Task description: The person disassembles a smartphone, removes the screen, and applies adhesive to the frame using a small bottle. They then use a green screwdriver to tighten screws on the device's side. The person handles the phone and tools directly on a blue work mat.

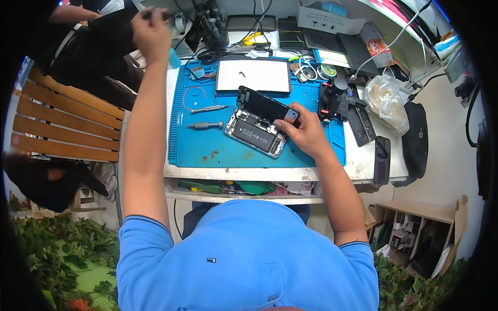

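An opened smartphone body [252, 136] lies on the blue repair mat [207, 150], its battery and inner parts bare. Above it my right hand [307, 130] pinches the right end of the dark phone screen [264, 108], which is tilted up along the body's far edge. Whether a cable still joins the two is hidden. My left hand [152, 35] is raised at the far left, away from the mat, its fingers closed round a small dark thing I cannot make out. Two screwdrivers, a slim one [210, 109] and a thicker grey one [205, 125], rest left of the phone.
A white-faced panel [253, 75] lies at the mat's back. Right of it are a black-and-red holder [333, 98], a plastic bag [386, 103] and a dark phone [382, 159]. An open drawer [244, 187] sits below the table edge. People stand and sit at the left.
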Available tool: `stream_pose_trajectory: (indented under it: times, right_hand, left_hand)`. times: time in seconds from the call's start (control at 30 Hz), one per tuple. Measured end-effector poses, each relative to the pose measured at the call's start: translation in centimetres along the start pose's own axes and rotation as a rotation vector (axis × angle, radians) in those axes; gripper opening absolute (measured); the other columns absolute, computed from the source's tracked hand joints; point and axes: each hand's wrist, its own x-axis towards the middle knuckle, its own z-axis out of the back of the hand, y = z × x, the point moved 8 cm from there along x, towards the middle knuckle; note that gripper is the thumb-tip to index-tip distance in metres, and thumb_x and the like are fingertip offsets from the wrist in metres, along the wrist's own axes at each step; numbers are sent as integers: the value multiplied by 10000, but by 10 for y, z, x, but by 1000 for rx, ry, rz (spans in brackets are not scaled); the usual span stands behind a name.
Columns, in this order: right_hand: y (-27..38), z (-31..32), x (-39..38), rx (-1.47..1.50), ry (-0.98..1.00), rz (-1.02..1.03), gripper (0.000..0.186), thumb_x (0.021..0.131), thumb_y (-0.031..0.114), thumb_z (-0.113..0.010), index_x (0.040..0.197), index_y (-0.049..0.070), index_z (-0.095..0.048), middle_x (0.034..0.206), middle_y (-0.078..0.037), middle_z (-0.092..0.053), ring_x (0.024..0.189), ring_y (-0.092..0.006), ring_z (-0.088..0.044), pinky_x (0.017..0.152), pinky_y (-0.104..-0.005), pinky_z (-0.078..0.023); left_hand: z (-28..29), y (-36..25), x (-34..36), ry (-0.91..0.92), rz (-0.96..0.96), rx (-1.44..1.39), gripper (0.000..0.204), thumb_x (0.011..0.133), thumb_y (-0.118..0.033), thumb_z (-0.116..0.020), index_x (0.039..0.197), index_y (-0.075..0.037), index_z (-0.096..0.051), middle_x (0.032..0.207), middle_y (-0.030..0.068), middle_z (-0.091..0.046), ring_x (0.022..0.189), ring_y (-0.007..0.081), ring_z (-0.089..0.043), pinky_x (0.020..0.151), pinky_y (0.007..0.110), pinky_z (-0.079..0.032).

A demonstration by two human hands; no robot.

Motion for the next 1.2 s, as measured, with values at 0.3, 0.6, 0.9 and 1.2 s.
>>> stream_pose_trajectory:
  times: [0.3,0.6,0.9,1.2]
  right_hand:
    - [5,-2,0,-26,32,-24,287,981,225,-868,1122,41,-700,789,-115,-794,621,-164,-711,587,-338,-493]
    - [7,0,0,-38,30,-15,278,994,224,-855,1121,40,-690,785,-131,-797,621,-184,-732,583,-338,-502]
    - [16,1,-3,-114,15,-15,282,1000,223,-854,1127,41,-680,776,-132,-793,619,-205,-741,574,-338,-507]
    - [15,-1,-4,-22,11,4,260,1003,208,-848,1132,44,-692,802,-140,-806,614,-194,-735,564,-335,-505]
  left_hand:
    - [87,-114,-173,587,44,113,564,1036,24,-766,1532,-35,-505,1108,138,-790,1022,170,-779,903,317,-638]
    - [24,-124,-184,609,155,-133,747,1009,54,-790,1615,-80,-373,1125,149,-782,1025,183,-786,937,313,-646]
    - [-31,-114,-201,748,62,-84,722,997,-1,-828,1588,-99,-424,1112,132,-798,1028,191,-807,915,326,-648]
    - [-32,-103,-209,766,79,-53,728,996,12,-819,1595,-111,-424,1119,139,-794,1036,208,-811,934,349,-667]
